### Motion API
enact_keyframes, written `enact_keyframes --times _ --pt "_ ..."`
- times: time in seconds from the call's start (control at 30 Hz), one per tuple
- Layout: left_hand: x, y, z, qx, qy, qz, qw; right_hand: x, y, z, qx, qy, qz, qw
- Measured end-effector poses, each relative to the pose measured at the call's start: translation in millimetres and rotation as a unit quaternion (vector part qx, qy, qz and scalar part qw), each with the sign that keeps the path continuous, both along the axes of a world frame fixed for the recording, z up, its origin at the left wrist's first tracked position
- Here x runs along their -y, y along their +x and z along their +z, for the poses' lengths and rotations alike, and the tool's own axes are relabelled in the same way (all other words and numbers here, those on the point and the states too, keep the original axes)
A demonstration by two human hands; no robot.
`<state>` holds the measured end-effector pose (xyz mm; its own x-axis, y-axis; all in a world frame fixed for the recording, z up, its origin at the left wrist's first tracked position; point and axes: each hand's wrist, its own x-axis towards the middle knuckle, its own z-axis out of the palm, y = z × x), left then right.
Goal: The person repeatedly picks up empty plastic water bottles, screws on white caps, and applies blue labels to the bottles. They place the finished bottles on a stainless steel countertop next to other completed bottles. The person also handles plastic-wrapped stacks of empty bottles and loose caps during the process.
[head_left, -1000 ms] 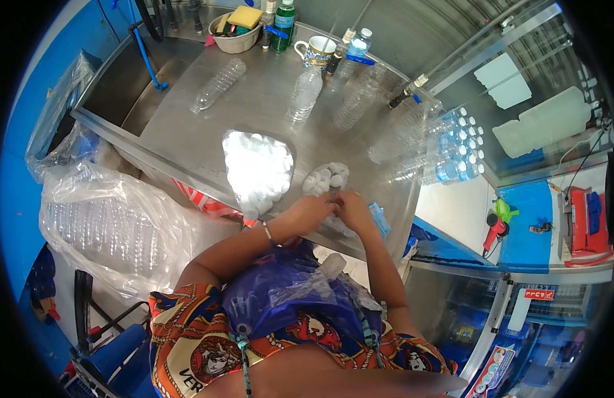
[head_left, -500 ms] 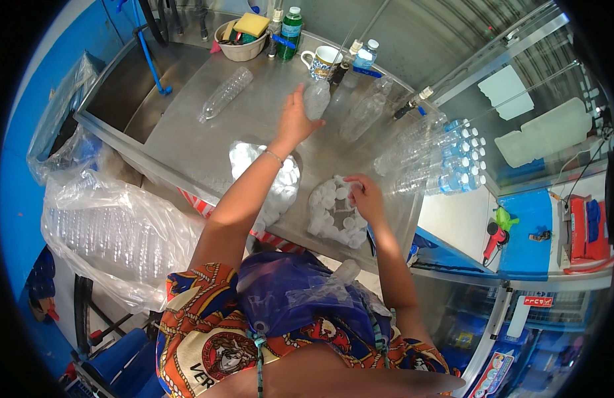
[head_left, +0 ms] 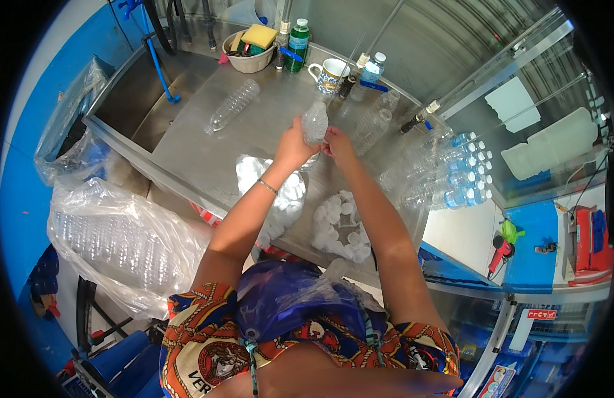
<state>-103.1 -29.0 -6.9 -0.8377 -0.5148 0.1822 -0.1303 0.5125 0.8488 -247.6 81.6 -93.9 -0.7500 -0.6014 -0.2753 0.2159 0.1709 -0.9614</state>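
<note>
My left hand is closed around a clear plastic bottle above the middle of the metal counter. At the near right side of that bottle, my right hand has its fingers pinched together. Whatever lies between those fingertips is too small to make out. Below my forearms sit two piles: a bag of shiny, whitish pieces on the left, partly behind my left forearm, and white bottle caps in clear plastic on the right. Uncapped clear bottles stand just beyond my right hand.
Capped bottles stand grouped at the right. A loose bottle lies near the sink. Along the back are a sponge basket, a green bottle, a mug and taps. Bagged bottles stand left.
My right hand has left the white caps and come up to the bottle. My left hand has closed around the bottle and brought it slightly nearer.
</note>
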Motion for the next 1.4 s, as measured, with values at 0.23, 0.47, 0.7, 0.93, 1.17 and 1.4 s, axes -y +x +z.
enact_keyframes --times 0.23,0.47,0.7,0.93,1.17,1.4 --pt "12.9 -16.5 5.6 0.062 -0.001 -0.057 0.996 29.1 -20.3 17.9 0.075 -0.087 -0.017 0.993" --pt "-3.5 3.5 3.0 0.045 -0.029 -0.053 0.997 23.0 -21.8 54.3 0.129 -0.068 0.076 0.986" --pt "-26.7 35.8 -19.8 -0.023 0.022 -0.065 0.997 26.0 -35.1 62.4 0.281 -0.170 0.240 0.913" --pt "-16.5 47.0 -22.0 -0.037 -0.034 -0.065 0.997 -2.5 -19.4 74.2 -0.250 0.083 0.244 0.933" --pt "173.0 -4.0 -36.2 0.162 -0.389 0.123 0.899 -46.0 67.2 126.1 -0.556 -0.024 0.119 0.822" --pt "192.9 -54.8 -32.2 0.198 -0.007 -0.136 0.971 -32.4 99.0 123.4 -0.645 -0.043 0.095 0.757"
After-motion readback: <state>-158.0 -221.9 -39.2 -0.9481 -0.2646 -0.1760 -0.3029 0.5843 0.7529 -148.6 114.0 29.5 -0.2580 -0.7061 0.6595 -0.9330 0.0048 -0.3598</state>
